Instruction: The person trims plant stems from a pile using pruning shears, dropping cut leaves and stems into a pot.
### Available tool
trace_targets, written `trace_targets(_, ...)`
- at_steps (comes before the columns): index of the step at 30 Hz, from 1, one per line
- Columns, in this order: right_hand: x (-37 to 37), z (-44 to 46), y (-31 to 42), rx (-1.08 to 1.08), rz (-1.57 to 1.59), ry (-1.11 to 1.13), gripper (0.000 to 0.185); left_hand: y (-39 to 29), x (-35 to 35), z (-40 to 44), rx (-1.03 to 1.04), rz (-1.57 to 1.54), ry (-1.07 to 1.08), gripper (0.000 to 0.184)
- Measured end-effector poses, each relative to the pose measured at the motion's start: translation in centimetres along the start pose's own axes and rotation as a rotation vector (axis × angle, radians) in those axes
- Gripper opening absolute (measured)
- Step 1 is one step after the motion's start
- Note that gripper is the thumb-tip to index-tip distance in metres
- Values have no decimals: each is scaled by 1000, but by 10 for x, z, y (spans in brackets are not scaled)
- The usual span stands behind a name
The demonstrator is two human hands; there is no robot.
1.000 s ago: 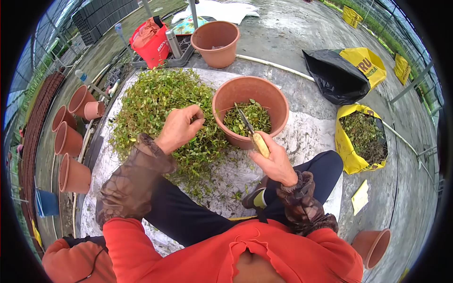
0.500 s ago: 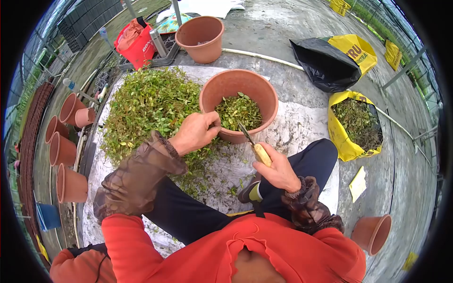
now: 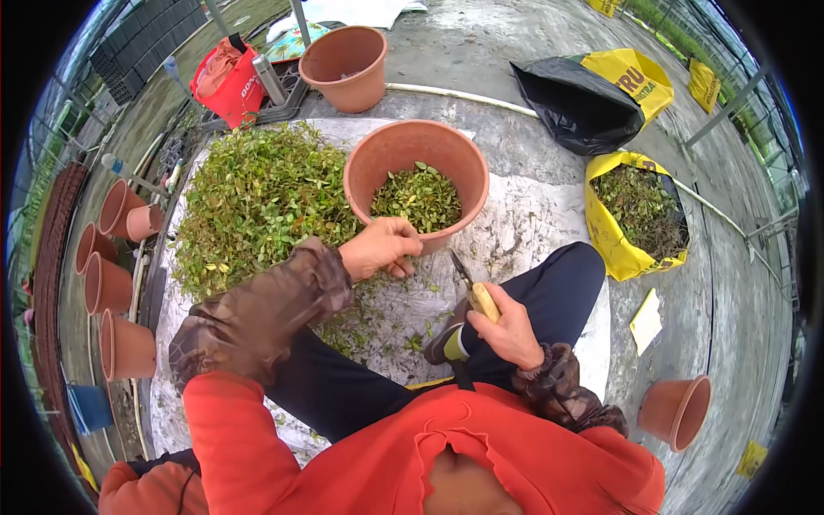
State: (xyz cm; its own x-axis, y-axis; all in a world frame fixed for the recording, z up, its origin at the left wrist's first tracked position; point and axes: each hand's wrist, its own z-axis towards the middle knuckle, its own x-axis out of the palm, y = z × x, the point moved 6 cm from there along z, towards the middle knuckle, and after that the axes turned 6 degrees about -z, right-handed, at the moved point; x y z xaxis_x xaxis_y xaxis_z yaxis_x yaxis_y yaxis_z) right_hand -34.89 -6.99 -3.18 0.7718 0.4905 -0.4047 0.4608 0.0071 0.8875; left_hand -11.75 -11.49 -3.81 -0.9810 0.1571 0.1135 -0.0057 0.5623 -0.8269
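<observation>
My left hand [image 3: 384, 247] is closed in a pinch at the near side of a terracotta-coloured pot [image 3: 365, 163], just below its rim. Whatever is between the fingertips is too small to make out. My right hand [image 3: 515, 333] grips pruning shears [image 3: 486, 302] with pale yellow handles, their dark blades pointing up and left toward the pot, clear of it. Leafy green cuttings [image 3: 419, 197] lie inside the pot. To its left spreads a large heap of leafy stems [image 3: 257, 197], close to my left forearm.
A yellow bag of plant scraps [image 3: 607, 219] stands at the right, with a black and yellow bag [image 3: 584, 112] behind it. Another pot [image 3: 352, 81], a red bag [image 3: 230, 86] and a metal flask [image 3: 269, 79] are at the back. Several pots [image 3: 107, 283] line the left side.
My left hand has come down from over the pot's rim to just below it. My right hand and the shears have dropped slightly, away from the pot. The view has shifted a little.
</observation>
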Motion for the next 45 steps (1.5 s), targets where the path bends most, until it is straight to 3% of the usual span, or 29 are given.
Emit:
trace_targets(3,4,10,34,-134,-105,69,47,-4,-16,-1,-90,-337,-23,23)
trace_targets(8,20,37,69,-292,-226,109,44,-4,-31,2,-65,-464,-23,20)
trace_targets(14,23,43,77,-315,-249,83,44,-10,-32,-5,-68,-486,-26,19)
trace_targets(18,13,45,74,-296,-239,21,43,-7,-45,2,36,-357,-165,11)
trace_targets(27,13,53,71,-276,-258,19,45,-13,-36,5,220,-262,-179,12)
trace_targets(42,10,66,71,-303,-204,-41,43,-18,-36,5,228,-141,-211,21)
trace_targets(45,2,80,60,-264,-208,-112,42,-10,-48,7,104,25,-121,20)
